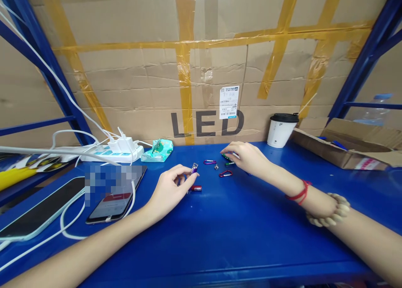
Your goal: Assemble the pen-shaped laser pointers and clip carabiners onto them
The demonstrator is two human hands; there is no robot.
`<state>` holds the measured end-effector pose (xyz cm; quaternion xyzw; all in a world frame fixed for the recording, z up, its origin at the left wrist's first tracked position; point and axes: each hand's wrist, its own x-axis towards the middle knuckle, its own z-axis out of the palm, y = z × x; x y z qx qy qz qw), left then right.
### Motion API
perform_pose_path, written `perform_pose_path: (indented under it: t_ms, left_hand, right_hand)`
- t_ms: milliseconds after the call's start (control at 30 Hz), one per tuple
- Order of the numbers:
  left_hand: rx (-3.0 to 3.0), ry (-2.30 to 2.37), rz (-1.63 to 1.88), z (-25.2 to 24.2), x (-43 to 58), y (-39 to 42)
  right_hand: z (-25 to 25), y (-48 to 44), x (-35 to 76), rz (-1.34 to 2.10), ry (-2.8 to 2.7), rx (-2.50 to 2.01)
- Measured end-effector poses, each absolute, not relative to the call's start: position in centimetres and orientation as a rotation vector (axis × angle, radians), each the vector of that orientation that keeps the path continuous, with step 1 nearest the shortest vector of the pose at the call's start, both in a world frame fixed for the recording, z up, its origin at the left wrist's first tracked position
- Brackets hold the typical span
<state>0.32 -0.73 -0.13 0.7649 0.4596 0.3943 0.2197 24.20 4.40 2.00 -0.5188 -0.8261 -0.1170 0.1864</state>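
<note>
My left hand (pixel 176 183) is closed on a small purple metal tube (pixel 194 168), held upright between thumb and fingers with its silvery end up. Just under these fingers a red metal tube (pixel 196 188) lies on the blue table. My right hand (pixel 246 156) hovers low over a green carabiner (pixel 229 164), fingers bent down and thumb apart from them; its fingertips partly cover other green pieces. Between the hands lie a purple carabiner (pixel 210 162), a small silvery part (pixel 216 167) and a red carabiner (pixel 225 174). Something blue shows partly beneath my right wrist.
On the left are two phones (pixel 40 210), white cables and a power strip (pixel 103 154). A green soft packet (pixel 158 150) lies at the back. Back right stand a lidded paper cup (pixel 279 133) and an open cardboard box (pixel 351 162). Taped cardboard (pixel 141 86) walls the back.
</note>
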Motion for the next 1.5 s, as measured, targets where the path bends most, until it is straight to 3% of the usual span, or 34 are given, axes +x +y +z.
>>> perform_pose_path:
  t_ms: [400, 967, 1267, 1400, 1500]
  left_hand:
    - [1.972, 1.217, 1.101, -0.1, 0.7, -0.9]
    - [1.493, 1.122, 1.134, 0.5, 1.1, -0.7]
    - [1.441, 1.135, 1.244, 0.8, 1.0, -0.5]
    - [1.448, 1.143, 1.265, 1.0, 0.9, -0.5]
    - [1.449, 1.114, 1.247, 0.7, 0.8, -0.3]
  right_hand:
    - [-1.4, 4.8, 22.0, -0.102, -2.502, -1.21]
    - [-1.1, 3.9, 20.5, -0.494, -2.563, -1.059]
    - [-1.1, 3.7, 20.5, -0.519, -2.55, -1.048]
    - [-0.9, 3.3, 20.4, -0.407, -2.456, -1.06]
    - [-0.9, 3.0, 20.0, -0.07, -2.248, -1.075]
